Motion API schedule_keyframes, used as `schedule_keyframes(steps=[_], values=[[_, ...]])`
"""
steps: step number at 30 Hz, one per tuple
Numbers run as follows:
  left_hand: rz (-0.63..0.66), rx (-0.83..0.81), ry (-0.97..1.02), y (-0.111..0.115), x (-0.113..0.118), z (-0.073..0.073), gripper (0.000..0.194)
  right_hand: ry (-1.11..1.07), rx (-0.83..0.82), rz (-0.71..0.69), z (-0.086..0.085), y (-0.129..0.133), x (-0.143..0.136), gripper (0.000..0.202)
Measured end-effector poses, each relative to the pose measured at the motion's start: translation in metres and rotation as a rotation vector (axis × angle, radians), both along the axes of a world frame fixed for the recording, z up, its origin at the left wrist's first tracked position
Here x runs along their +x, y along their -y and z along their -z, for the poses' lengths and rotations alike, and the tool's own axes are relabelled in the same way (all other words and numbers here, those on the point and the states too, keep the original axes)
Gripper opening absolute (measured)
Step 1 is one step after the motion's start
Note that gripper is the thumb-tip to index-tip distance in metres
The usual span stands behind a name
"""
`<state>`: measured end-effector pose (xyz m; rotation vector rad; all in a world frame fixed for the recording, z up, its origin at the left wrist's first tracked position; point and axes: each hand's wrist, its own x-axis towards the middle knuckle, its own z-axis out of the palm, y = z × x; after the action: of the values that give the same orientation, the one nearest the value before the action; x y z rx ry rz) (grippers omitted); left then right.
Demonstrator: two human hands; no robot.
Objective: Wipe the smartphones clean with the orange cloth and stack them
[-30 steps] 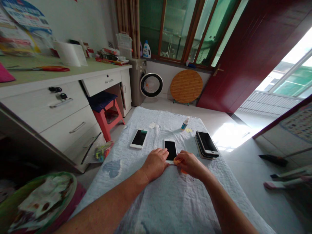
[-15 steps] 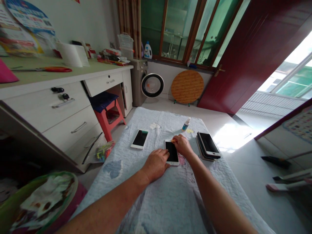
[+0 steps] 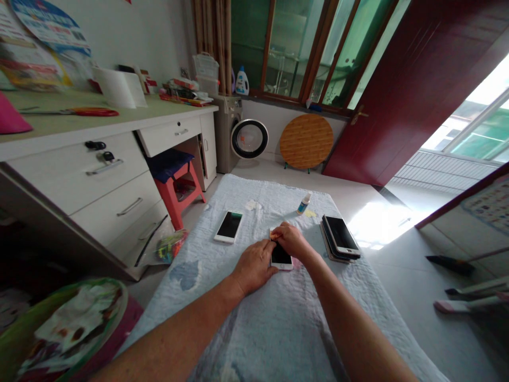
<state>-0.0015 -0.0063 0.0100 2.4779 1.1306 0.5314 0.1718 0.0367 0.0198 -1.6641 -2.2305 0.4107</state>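
Observation:
A white smartphone with a dark screen lies face up on the cloth-covered table. My left hand grips its left side, fingers along the edge and thumb near the lower corner. Pinched in my right hand is a small orange piece, which looks like cloth and is mostly hidden by the fingers. It rests against the upper part of the screen. Another white smartphone lies to the left. A small spray bottle stands beyond my right hand.
At the table's right edge sits a stack of phones. A desk with drawers and a red stool are on the left. A filled waste bin stands at lower left; a washing machine is at the back.
My right hand has moved left across the upper part of the phone with the orange piece, closer to my left fingers. My left hand stays on the phone.

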Motion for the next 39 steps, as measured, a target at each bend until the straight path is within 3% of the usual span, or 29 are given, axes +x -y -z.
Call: schedule_keyframes(steps=[4,6,10,14,21,28,33,39], values=[[-0.051,0.017,0.053,-0.004,-0.002,0.009,0.079,0.001,-0.072,-0.106,-0.008,0.025,-0.001,0.022],[-0.038,0.032,0.063,-0.006,-0.004,0.013,0.084,-0.027,-0.107,-0.137,-0.014,0.040,-0.002,0.020],[-0.023,0.055,0.052,-0.008,-0.005,0.018,0.077,-0.083,-0.197,-0.257,-0.027,0.058,-0.001,0.019],[-0.001,0.051,0.017,-0.009,-0.005,0.017,0.060,-0.058,-0.238,-0.321,-0.034,0.056,0.002,0.021],[0.015,0.028,0.003,-0.008,-0.005,0.007,0.054,-0.037,-0.105,-0.005,-0.014,0.021,0.008,0.026],[0.005,0.018,-0.023,-0.007,-0.006,0.004,0.047,0.104,0.032,0.143,0.000,-0.014,-0.001,0.023],[-0.006,0.007,-0.012,-0.006,-0.005,0.005,0.053,0.112,0.023,0.106,-0.003,-0.010,-0.011,0.025],[-0.059,-0.005,0.062,-0.006,-0.005,0.012,0.072,0.039,-0.054,-0.052,-0.011,0.023,-0.009,0.023]])
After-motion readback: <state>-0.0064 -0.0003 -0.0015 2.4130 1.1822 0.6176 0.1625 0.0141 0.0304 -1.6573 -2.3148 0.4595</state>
